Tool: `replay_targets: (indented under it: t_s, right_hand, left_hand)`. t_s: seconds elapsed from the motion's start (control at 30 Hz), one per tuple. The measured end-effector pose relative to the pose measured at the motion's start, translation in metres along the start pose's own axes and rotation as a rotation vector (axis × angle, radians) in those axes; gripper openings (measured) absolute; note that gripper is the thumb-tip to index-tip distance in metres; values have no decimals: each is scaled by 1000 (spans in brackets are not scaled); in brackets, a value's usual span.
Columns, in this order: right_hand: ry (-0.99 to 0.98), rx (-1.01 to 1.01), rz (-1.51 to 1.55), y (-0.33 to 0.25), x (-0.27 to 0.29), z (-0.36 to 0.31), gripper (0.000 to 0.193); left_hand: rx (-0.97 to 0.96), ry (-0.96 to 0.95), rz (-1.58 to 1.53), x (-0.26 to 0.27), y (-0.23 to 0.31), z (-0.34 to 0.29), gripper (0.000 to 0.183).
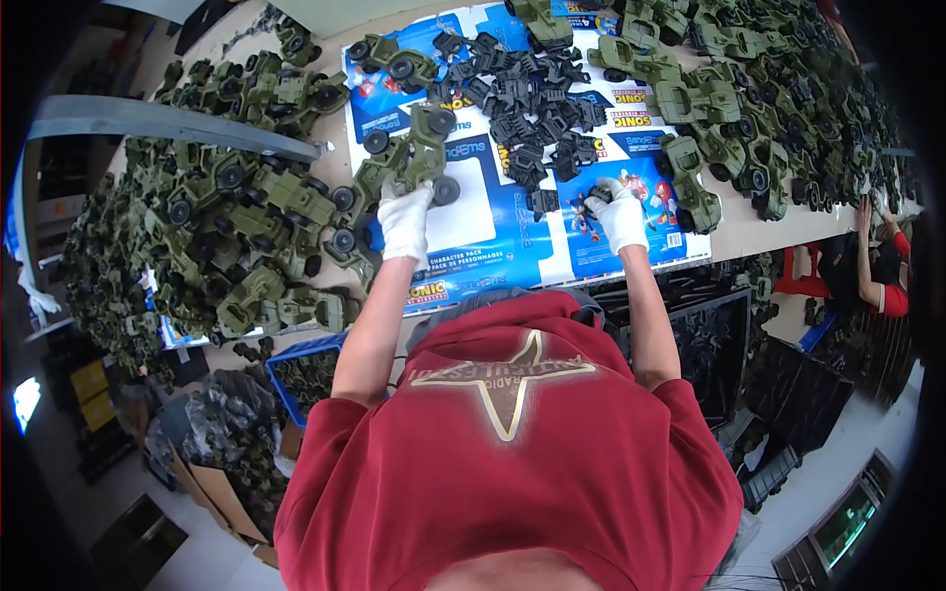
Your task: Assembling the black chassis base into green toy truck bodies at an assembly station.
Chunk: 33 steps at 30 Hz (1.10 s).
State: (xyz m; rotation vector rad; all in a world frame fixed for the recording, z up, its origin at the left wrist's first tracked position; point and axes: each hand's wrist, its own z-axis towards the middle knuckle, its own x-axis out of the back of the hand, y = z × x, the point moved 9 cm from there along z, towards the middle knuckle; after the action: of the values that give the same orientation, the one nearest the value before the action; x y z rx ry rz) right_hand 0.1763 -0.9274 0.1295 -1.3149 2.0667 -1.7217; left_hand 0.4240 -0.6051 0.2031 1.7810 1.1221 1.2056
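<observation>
My left hand [405, 223], in a white glove, is closed on the near end of an olive-green toy truck [426, 150] with black wheels. The truck is tilted over a printed blue-and-white cardboard sheet [469, 203]. To the right, my right hand [622, 219], also gloved, has its fingers closed around a small black plastic part [598, 195], mostly hidden by the glove. Ahead of both hands lies a loose heap of similar black plastic parts [522, 98] on the cardboard.
Green toy trucks crowd the table at left [246, 197] and right [705, 98]. A grey metal bar [177, 120] crosses the left side. Below the table edge are a blue crate [305, 379] and a black crate [705, 345]. Another person's arm [867, 256] shows at far right.
</observation>
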Motion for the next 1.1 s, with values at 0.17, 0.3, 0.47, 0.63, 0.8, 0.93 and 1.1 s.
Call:
replay_targets:
  t_s: [0.17,0.3,0.47,0.63,0.8,0.93,1.1]
  right_hand:
    - [197,499,-273,-59,25,-29,33]
    - [211,769,-430,-59,28,-58,35]
    - [45,632,-716,-19,27,-70,50]
    - [-66,362,-850,-43,34,-82,87]
    - [39,-50,-753,-39,25,-87,80]
    - [97,-19,-798,-20,15,-88,59]
    - [32,166,-510,-20,30,-73,60]
  left_hand:
    - [-1076,21,618,17,64,-63,50]
    - [-1282,-248,1213,-5,47,-61,43]
    - [-1021,-81,1115,6,72,-61,68]
    - [-203,40,345,33,14,-45,88]
    - [-26,-35,-20,-10,-40,-14,78]
    - [-113,-59,-171,-19,-17,-17,58]
    - [-80,-311,-173,-14,38,-53,56]
